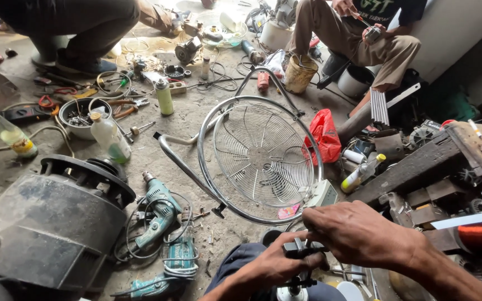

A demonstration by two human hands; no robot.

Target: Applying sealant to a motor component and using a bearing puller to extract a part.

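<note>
Both my hands closed on a small black fan part [297, 249], left hand [277, 266] gripping beneath, right hand [358, 231] pinching above to steady it over my knee, beside the chrome fan guard [260, 159] lying on the cluttered floor [191, 120].

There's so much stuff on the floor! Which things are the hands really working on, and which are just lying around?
In use:
- left hand and right hand, both on a small black part
- fan guard on its stand, right in front

Lying about:
- two drills
- big motor
- bottles
- spray can
- red bag
</note>
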